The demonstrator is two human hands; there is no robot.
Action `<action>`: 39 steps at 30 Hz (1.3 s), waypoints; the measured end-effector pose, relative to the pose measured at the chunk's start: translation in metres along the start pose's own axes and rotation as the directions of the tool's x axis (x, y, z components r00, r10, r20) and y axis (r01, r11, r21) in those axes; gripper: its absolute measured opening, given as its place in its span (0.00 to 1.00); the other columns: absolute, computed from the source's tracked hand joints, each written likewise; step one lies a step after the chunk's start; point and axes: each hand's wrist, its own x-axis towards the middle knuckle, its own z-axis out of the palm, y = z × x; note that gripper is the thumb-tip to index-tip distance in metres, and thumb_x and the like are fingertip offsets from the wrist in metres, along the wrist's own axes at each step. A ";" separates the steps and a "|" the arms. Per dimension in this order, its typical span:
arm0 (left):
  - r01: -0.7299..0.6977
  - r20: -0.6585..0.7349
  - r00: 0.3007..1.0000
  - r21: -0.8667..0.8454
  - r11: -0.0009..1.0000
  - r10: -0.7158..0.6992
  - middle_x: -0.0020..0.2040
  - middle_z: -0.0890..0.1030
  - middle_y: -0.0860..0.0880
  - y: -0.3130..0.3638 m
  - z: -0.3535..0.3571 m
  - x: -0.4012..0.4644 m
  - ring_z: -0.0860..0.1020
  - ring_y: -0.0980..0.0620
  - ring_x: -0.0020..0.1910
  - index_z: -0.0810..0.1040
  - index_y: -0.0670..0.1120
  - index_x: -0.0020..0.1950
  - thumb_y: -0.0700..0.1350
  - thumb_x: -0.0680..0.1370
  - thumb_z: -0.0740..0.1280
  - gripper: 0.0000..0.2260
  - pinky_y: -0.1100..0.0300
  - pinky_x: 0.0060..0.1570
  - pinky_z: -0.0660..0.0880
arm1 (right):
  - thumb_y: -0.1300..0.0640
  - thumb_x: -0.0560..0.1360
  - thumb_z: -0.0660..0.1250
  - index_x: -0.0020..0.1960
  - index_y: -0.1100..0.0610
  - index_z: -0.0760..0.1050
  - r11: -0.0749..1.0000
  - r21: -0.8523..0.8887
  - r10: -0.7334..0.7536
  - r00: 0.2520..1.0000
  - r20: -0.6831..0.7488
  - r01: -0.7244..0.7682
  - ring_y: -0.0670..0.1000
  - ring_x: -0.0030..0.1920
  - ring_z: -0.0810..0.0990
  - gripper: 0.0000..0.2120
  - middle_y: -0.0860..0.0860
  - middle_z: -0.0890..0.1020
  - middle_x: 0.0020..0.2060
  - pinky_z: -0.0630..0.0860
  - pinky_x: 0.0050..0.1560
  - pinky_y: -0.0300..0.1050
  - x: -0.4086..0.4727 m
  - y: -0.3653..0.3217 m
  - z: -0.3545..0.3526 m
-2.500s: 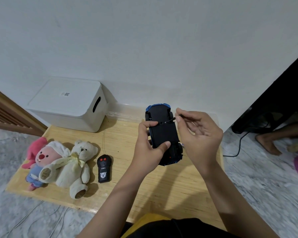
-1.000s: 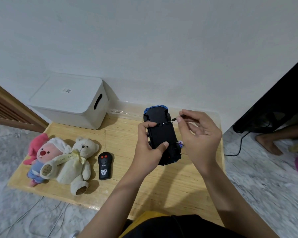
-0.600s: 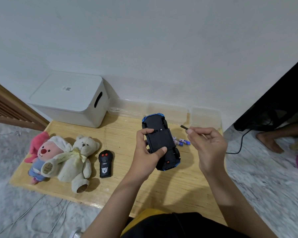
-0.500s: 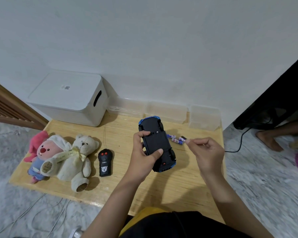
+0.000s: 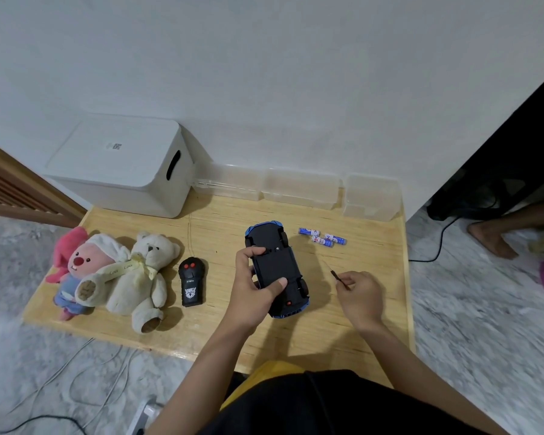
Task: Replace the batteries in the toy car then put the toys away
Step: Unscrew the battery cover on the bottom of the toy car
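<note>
Legible markings on the items on the table

The ribbon point(image 5: 120, 269) tied around the cream teddy bear point(image 5: 142, 274) carries repeated cursive words that appear to read "Love". The black remote control point(image 5: 191, 285) bears a small white line under its two red buttons that appears to read "27MHz", with a white emblem printed below it; no wording can be made out in the emblem. The white storage box point(image 5: 120, 164) has a small sticker point(image 5: 113, 146) on its lid with a code-like pattern, too small to read. The blue-and-white batteries point(image 5: 322, 237) show red print on their labels, which is too blurred to read.
</note>
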 end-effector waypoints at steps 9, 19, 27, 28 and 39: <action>-0.053 0.035 0.998 0.142 0.988 0.049 0.57 0.73 0.44 -0.009 -0.001 -0.001 0.79 0.44 0.50 0.67 0.59 0.54 0.31 0.73 0.69 0.24 0.56 0.39 0.81 | 0.60 0.70 0.74 0.48 0.56 0.82 0.955 0.256 -0.144 0.988 -0.055 0.153 0.44 0.35 0.76 0.07 0.49 0.81 0.41 0.74 0.36 0.35 -0.006 -0.035 -0.019; -0.137 0.079 0.990 0.245 0.960 0.121 0.55 0.74 0.49 -0.008 0.002 -0.001 0.79 0.48 0.51 0.67 0.58 0.56 0.32 0.73 0.70 0.24 0.48 0.45 0.81 | 0.60 0.68 0.76 0.46 0.46 0.81 0.844 0.397 -0.452 0.876 0.168 0.360 0.45 0.33 0.74 0.12 0.43 0.76 0.38 0.72 0.37 0.35 -0.016 -0.086 -0.027; -0.144 0.078 0.989 0.242 0.959 0.129 0.57 0.75 0.52 -0.008 -0.001 -0.005 0.79 0.50 0.51 0.70 0.61 0.62 0.32 0.72 0.71 0.28 0.52 0.48 0.81 | 0.60 0.68 0.75 0.42 0.51 0.79 0.888 0.373 -0.395 0.863 0.315 0.270 0.41 0.38 0.75 0.07 0.45 0.79 0.40 0.73 0.37 0.35 -0.014 -0.094 -0.037; -0.145 0.080 0.988 0.246 0.958 0.129 0.57 0.75 0.52 -0.009 -0.003 -0.004 0.79 0.49 0.51 0.70 0.61 0.62 0.33 0.72 0.71 0.29 0.52 0.49 0.81 | 0.60 0.69 0.75 0.42 0.52 0.79 0.887 0.379 -0.397 0.852 0.341 0.262 0.41 0.37 0.76 0.06 0.45 0.80 0.39 0.73 0.37 0.35 -0.014 -0.095 -0.040; -0.149 0.051 0.989 0.226 0.963 0.141 0.57 0.77 0.50 -0.018 -0.018 -0.002 0.80 0.54 0.50 0.71 0.61 0.64 0.33 0.70 0.73 0.30 0.55 0.50 0.80 | 0.70 0.67 0.74 0.42 0.61 0.80 0.835 0.537 -0.311 0.906 0.286 0.118 0.40 0.33 0.79 0.07 0.47 0.83 0.34 0.76 0.39 0.31 -0.001 -0.081 -0.065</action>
